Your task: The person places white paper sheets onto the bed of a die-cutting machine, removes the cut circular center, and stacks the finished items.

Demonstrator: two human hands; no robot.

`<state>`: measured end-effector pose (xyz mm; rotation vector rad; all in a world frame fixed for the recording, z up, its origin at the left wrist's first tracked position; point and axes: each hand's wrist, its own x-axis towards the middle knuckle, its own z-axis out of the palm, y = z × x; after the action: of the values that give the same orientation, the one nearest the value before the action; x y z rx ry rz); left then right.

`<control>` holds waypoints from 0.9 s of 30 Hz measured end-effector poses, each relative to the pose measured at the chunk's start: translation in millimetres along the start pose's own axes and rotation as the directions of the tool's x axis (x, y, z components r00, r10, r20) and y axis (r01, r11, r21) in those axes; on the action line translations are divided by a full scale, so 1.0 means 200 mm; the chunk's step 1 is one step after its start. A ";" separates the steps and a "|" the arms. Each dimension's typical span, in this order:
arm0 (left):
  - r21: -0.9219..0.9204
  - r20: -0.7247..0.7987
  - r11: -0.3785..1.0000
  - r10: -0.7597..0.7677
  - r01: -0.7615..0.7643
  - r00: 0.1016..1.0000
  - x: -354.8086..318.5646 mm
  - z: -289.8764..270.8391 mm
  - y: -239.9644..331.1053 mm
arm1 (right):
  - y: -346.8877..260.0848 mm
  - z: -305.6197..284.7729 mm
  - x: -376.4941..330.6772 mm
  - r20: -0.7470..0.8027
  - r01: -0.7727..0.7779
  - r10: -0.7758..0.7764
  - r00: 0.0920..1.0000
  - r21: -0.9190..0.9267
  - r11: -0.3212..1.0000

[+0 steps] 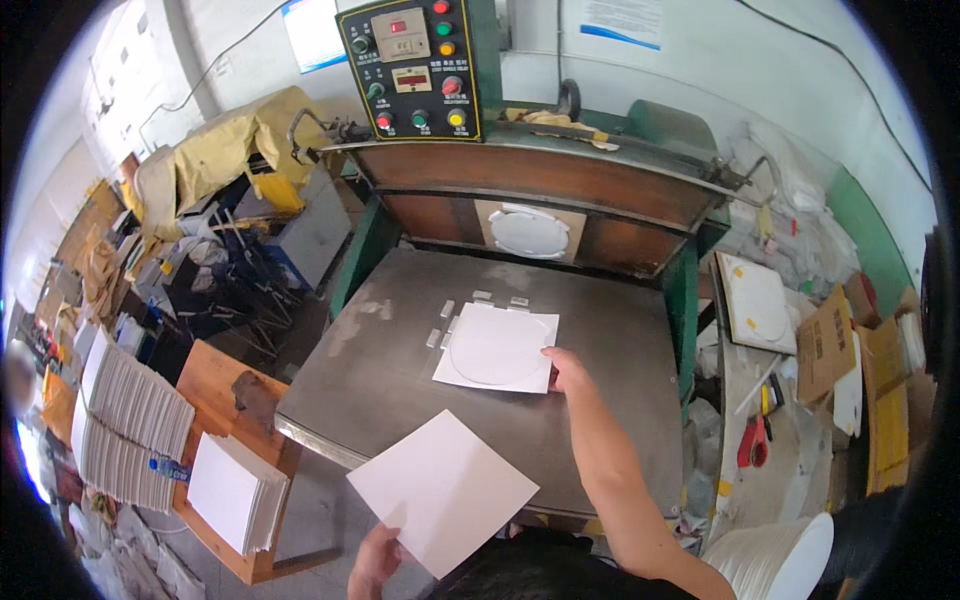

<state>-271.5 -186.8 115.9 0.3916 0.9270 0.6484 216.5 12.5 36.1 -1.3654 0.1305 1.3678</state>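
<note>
My left hand (378, 556) is closed on the corner of a blank white square of card (445, 490), held tilted in front of my body. My right hand (563, 370) reaches forward and pinches the right edge of another white card (497, 348), which carries a round cut line. That card rests on the grey metal bed (610, 330) of a press, up against several small metal stops (447, 309). Above the bed's rear edge, the raised brown platen (420, 218) bears a board with a round white die (530, 232). The fingertips under the right card's edge are partly hidden.
Left of the press, a wooden table (215, 375) holds a stack of white cards (222, 490); taller stacks (130, 420) stand beyond. A control box (415, 75) hangs over the press. At right are red-handled scissors (753, 442), cardboard boxes (828, 345) and stacked white discs (775, 560).
</note>
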 end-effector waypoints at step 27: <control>0.726 -0.004 0.600 0.490 -0.334 0.872 1.35 1.18 -0.13 | 0.51 -1.38 -1.48 -0.548 0.626 -0.511 0.663 0.031 0.779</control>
<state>50.7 -36.1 67.0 1.3019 1.2925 0.7457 219.0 -398.5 105.9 -1.3919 0.1783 0.4141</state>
